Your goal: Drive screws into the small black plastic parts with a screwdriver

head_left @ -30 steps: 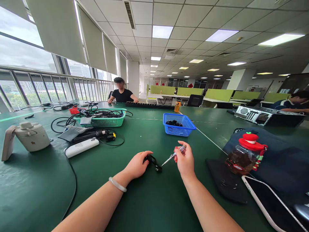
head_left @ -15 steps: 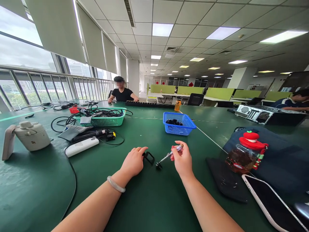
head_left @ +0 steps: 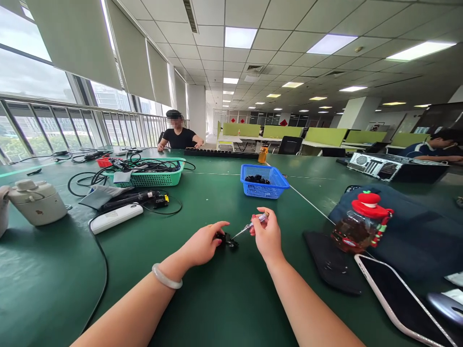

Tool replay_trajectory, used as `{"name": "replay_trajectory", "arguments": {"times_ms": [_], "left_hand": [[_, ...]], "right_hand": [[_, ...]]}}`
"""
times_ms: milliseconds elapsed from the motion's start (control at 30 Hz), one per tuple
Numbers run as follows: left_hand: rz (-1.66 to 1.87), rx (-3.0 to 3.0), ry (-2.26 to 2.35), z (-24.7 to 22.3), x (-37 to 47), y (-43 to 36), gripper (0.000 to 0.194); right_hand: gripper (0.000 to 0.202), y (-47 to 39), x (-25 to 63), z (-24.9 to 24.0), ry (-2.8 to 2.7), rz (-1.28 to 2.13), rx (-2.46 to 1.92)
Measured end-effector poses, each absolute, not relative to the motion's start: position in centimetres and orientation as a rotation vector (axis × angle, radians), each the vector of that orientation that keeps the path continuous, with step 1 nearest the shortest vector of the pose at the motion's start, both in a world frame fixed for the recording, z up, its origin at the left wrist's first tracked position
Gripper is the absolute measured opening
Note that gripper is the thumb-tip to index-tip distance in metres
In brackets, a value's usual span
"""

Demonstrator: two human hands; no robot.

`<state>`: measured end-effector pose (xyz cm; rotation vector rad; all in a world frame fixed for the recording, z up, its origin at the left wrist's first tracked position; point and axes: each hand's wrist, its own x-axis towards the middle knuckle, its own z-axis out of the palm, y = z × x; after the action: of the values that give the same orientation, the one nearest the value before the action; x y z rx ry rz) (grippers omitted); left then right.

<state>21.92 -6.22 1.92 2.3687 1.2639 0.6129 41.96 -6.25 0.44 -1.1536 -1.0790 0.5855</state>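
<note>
My left hand (head_left: 207, 245) is closed on a small black plastic part (head_left: 220, 236), which its fingers partly cover. Against that part lies another little black piece (head_left: 232, 243); whether the two are joined I cannot tell. My right hand (head_left: 268, 236) grips a screwdriver (head_left: 247, 227) by its clear, purplish handle. The thin metal shaft slants down to the left, and its tip meets the black pieces just above the green table (head_left: 217, 303).
Ahead stands a blue basket (head_left: 265, 192) holding small black parts. A green basket (head_left: 152, 180) of cables, a white power strip (head_left: 116, 218) and a cream flask (head_left: 38, 205) are leftward. Rightward lie a black pouch (head_left: 331, 262), a phone (head_left: 401, 301) and a red-lidded jar (head_left: 356, 226). A person sits opposite.
The left fingers have turned the square black frame and brought it up to the small black piece. My right hand has shifted slightly left with the screwdriver. The view has swung a little right.
</note>
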Motion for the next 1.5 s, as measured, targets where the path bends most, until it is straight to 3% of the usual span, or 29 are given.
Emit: {"name": "replay_trajectory", "arguments": {"times_ms": [333,600,800,900,1133,1500], "left_hand": [[0.519,2.429,1.392,1.3,22.3,-5.7,0.046],[0.589,2.672,1.299,0.9,24.5,-6.8,0.053],[0.520,2.705,1.238,0.4,25.4,-6.5,0.021],[0.621,2.594,1.164,0.5,25.0,-6.1,0.014],[0.947,2.222,1.235,1.0,23.7,-5.6,0.024],[0.664,2.481,1.255,-0.4,24.3,-4.8,0.036]], "right_hand": [[0.034,-6.6,42.0,0.9,-1.068,0.567,-1.195],[0.026,-6.3,42.5,0.7,-1.052,0.409,-1.248],[0.026,-6.4,42.5,0.8,-1.064,0.391,-1.280],[0.026,-6.4,42.6,0.9,-1.053,0.382,-1.277],[0.027,-6.4,42.7,0.9,-1.017,0.412,-1.233],[0.028,-6.4,42.3,0.7,-1.035,0.451,-1.217]]}}
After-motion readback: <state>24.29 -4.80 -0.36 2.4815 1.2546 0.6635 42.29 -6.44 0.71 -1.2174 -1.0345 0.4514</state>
